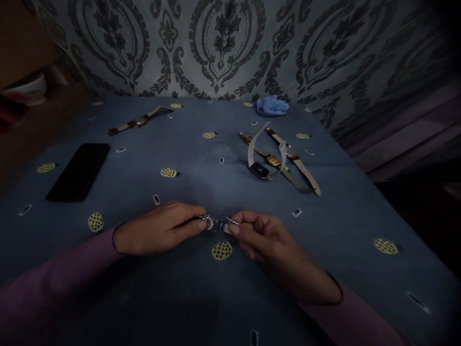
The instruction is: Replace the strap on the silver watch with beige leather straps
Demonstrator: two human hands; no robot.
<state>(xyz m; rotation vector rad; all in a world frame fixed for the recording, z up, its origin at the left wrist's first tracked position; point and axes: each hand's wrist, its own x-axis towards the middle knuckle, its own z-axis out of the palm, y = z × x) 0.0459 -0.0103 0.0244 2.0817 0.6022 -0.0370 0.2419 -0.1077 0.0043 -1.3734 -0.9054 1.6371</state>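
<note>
My left hand (pixel 163 227) pinches a small silver wristwatch (pixel 209 222) between thumb and fingers, low over the cloth at the near middle of the table. Facing it from the right, my right hand (pixel 264 238) is closed on a thin pointed metal tool (pixel 231 220), whose tip points left toward the watch. Its exact kind is too small to tell. Just below the tip shows a small pale piece with a dark end (pixel 223 226); whether it is a strap or a print on the cloth I cannot tell. A narrow gap separates the two hands.
A black phone (pixel 79 173) lies at left. One brown-strapped watch (pixel 139 121) rests at the back left. Right of centre, a white-banded smartwatch (pixel 259 169), a gold watch (pixel 273 160) and a pale-strapped watch (pixel 304 172) overlap. Behind them sits a crumpled blue cloth (pixel 272 105), near the wall.
</note>
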